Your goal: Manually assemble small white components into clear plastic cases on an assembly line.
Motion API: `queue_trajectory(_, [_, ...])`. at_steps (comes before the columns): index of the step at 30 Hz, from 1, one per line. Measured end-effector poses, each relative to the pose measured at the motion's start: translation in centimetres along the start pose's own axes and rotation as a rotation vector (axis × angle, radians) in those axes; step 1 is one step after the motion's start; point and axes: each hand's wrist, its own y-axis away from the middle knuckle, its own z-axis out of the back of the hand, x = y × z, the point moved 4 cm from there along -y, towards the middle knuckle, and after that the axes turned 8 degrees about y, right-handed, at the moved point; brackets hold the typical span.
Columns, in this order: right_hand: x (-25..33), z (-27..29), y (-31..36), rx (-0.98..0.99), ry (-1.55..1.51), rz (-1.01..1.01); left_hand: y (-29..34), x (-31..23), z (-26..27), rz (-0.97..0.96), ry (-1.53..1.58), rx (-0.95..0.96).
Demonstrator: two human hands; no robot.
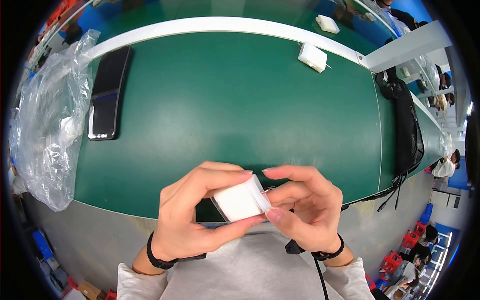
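Note:
A small white box-shaped block (241, 201) with a clear plastic edge is held above the near edge of the green table. My left hand (192, 207) is closed round it, with the index finger on top and the thumb underneath. At the block's right end, my right hand (307, 207) has its thumb on the corner. Its middle finger curls close to a thin reddish bit (265, 190) sticking out there, while the index finger is raised off the block. The curled fingers of that hand partly hide this end.
A black phone (107, 95) lies on the green table (225, 95) at the left, beside a crumpled clear plastic bag (50, 125). Two similar white blocks (313, 57) sit far right, one beyond the white rail (215, 25). A black bag (406, 127) rests along the right side.

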Motion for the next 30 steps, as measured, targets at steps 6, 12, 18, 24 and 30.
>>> queue_trajectory(6, [0.3,0.4,-0.6,0.067,0.086,-0.037,-0.7,-0.8,0.1,-0.094,-0.208,0.123])
queue_trajectory(12, [0.5,0.8,-0.8,0.138,0.08,-0.085,-0.5,-1.0,-0.4,-0.117,-0.227,0.137])
queue_trajectory(18, [0.3,0.6,-0.6,0.122,0.099,-0.056,-0.2,-1.2,-0.4,-0.16,-0.235,0.155])
queue_trajectory(24, [0.3,0.8,-0.5,0.124,-0.01,-0.06,-0.4,-1.5,-0.4,-0.13,-0.171,0.164])
queue_trajectory(30, [0.2,1.2,0.1,0.176,-0.078,-0.088,-0.1,-1.5,-0.3,-0.131,-0.143,0.173])
